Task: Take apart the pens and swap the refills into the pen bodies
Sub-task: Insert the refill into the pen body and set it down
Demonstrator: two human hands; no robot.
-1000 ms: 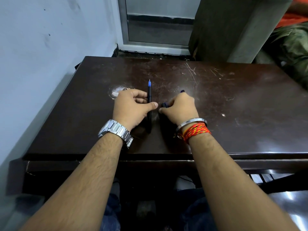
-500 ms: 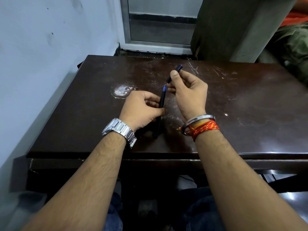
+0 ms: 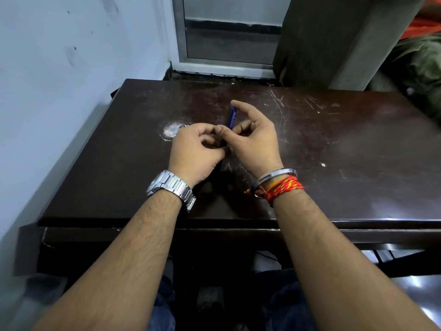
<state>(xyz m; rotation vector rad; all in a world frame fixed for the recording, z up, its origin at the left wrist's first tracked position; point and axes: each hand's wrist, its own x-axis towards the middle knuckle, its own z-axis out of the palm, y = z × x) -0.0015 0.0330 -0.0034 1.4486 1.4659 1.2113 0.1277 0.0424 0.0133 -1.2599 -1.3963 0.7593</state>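
Note:
A dark blue pen (image 3: 232,118) is held upright-tilted above the dark wooden table (image 3: 334,144), its upper end poking out between my two hands. My left hand (image 3: 196,149), with a steel watch on the wrist, is closed around the pen's lower part. My right hand (image 3: 253,137), with a steel bangle and red threads on the wrist, pinches the pen's middle with thumb and bent fingers, its index finger stretched out past the tip. Both hands touch each other. The pen's lower end is hidden by my fingers.
A pale worn patch (image 3: 172,130) marks the tabletop left of my hands. A white wall (image 3: 59,91) runs along the left side. Beyond the far edge stand a glass door frame (image 3: 224,65) and a grey pillar (image 3: 338,39).
Both hands rose from the table and came together. The right hand brought the cap piece down onto the pen in the left hand, and the blue tip no longer shows.

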